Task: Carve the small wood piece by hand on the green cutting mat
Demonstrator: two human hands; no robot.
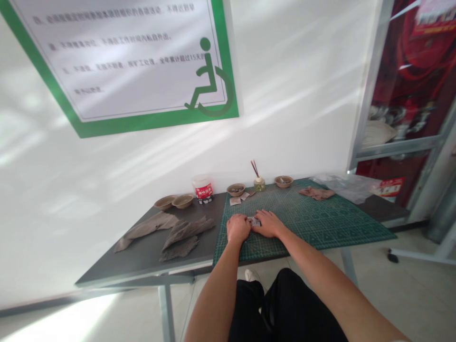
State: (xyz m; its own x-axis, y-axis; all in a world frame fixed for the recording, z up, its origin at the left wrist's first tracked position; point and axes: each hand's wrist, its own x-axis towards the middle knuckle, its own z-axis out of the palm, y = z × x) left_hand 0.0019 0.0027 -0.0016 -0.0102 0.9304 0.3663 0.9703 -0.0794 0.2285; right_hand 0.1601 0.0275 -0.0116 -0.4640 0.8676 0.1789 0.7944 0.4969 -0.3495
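A small light-grey piece with darker markings, its kind too small to make out, lies on the green cutting mat. My left hand is curled at its left edge, fingers bent down on the piece. From the other side, my right hand presses its fingers and thumb on the right edge. Both hands hide part of it. Just beyond them are several flat pale squares beside a small bowl with bits in it.
Wrinkled grey-brown cloths lie on the dark table at left. Behind them stand two shallow bowls and a plastic jar. A reed diffuser, another bowl, a crumpled cloth and clear plastic line the back right.
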